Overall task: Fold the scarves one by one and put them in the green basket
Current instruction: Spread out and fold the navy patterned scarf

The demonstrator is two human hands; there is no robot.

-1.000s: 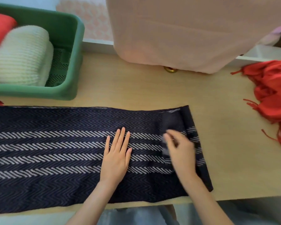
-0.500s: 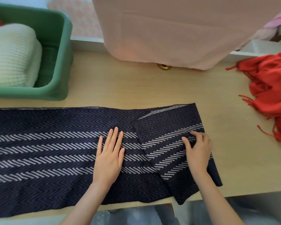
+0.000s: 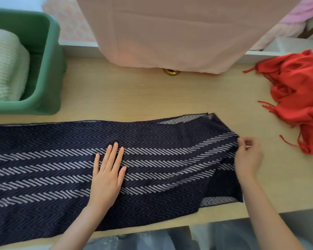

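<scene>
A dark navy scarf (image 3: 43, 177) with white herringbone stripes lies spread across the wooden table, running off the left edge of view. My left hand (image 3: 107, 170) presses flat on its middle with straight fingers. My right hand (image 3: 248, 157) pinches the scarf's right end, which is pulled out toward the right and lies skewed. The green basket (image 3: 51, 83) stands at the back left with a folded cream knitted scarf (image 3: 5, 69) inside. A crumpled red scarf (image 3: 300, 98) with fringe lies at the right.
A pink cloth (image 3: 179, 33) hangs over the back of the table (image 3: 134, 94), with a small brass knob (image 3: 171, 71) under its hem. The table's front edge runs just below the scarf.
My right hand has drawn the folded-over end of the navy scarf out to the right, opening that fold. My left hand has stayed flat on the scarf.
</scene>
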